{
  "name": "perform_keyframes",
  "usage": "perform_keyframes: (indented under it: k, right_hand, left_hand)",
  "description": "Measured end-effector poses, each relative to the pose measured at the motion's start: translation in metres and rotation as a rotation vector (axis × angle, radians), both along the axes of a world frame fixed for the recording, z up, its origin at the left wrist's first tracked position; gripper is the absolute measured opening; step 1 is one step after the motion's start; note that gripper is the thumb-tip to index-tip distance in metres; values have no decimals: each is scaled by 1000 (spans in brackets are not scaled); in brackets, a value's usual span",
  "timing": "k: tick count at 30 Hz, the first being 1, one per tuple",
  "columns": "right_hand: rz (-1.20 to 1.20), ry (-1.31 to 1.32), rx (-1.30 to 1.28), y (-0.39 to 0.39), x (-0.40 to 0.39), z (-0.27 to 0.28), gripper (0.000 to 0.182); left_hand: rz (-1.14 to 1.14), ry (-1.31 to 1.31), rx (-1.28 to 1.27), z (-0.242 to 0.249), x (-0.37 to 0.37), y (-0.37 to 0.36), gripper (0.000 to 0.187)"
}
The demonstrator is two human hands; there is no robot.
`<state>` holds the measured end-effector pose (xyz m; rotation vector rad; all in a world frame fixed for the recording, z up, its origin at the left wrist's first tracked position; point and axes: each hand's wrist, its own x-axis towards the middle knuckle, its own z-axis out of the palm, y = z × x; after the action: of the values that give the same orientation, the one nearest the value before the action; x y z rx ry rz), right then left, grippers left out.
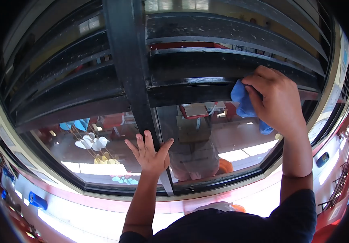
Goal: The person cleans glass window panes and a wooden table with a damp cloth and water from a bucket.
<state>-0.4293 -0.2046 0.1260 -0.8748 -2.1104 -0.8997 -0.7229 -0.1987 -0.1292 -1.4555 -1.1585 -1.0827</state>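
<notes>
My right hand [278, 97] grips a blue cloth [245, 106] between thumb and fingers. The cloth hangs at the right end of a dark louvre slat [190, 94], just above the glass pane [239, 139]. Its lower part dangles below my hand. With fingers spread, my left hand [152, 154] rests against the dark upright window post [136, 81] and the edge of the glass. It holds nothing. Several more dusty slats [223, 26] run across the window above both hands.
Paper heart decorations [91, 143] show at the left pane. An orange bucket [225, 166] appears in the glass, perhaps as a reflection. Blue containers [37, 200] stand on the floor at lower left. Dark-legged furniture [338, 186] is at the right.
</notes>
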Motion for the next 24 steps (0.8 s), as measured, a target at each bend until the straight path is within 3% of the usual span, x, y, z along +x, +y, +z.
perform_keyframes:
  k: [4,10,15,19,22,24]
  right_hand:
    - [-162,158,-61,7,47,-7,14]
    - [-98,361,-104,16,66,-26,18]
    - [45,466,-153,23,75,-32,17]
    - [29,431,-72,17,81,-47,18]
    - [178,459,37,-1,89,-78,18]
    - [265,634,30,-10,95,-115,16]
  left_hand:
    - [-23,28,9,1,0,1,26]
    - [-15,-4,-5,1,3,-2,25]
    - [-27,-15,-17,-7,1,1,23]
    - [1,10,-27,0,1,-1,25]
    - [-6,10,-40,0,0,-1,27]
    - [-1,-10,-66,-3,1,-4,28]
